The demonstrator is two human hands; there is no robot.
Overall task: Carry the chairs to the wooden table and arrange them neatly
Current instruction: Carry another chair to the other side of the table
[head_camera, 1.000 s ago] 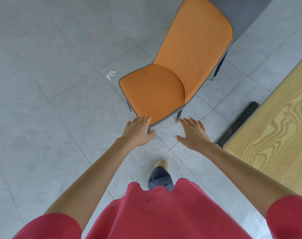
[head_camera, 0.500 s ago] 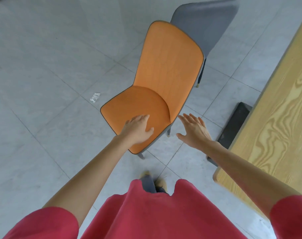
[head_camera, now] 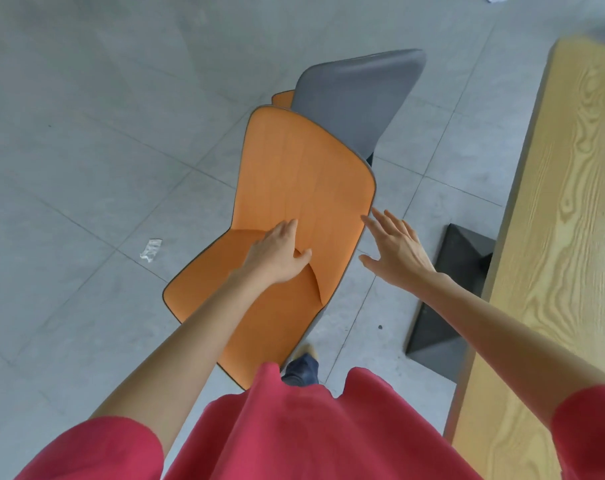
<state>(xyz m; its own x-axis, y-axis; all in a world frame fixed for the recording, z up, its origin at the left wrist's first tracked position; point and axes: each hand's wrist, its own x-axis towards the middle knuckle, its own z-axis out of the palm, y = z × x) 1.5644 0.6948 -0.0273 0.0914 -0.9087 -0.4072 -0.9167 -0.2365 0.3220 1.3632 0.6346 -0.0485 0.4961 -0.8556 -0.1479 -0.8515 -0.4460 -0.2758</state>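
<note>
An orange chair (head_camera: pixel 301 188) with a grey edge stands right in front of me, its seat towards me. My left hand (head_camera: pixel 277 254) hovers over the seat near the crease with the backrest, fingers apart, holding nothing. My right hand (head_camera: pixel 394 251) is spread open at the backrest's right edge, fingertips close to the rim. Behind it stands a second chair (head_camera: pixel 356 98), showing its grey back. The wooden table (head_camera: pixel 557 237) runs along the right side.
A black table base (head_camera: pixel 453 292) lies on the floor between the chair and the table. A scrap of white paper (head_camera: pixel 151 249) lies on the grey tiled floor to the left. My foot (head_camera: pixel 303 362) shows below the seat.
I have stepped closer. The orange chair now fills the middle of the view, and both hands have moved from its front seat edge up towards the backrest.
</note>
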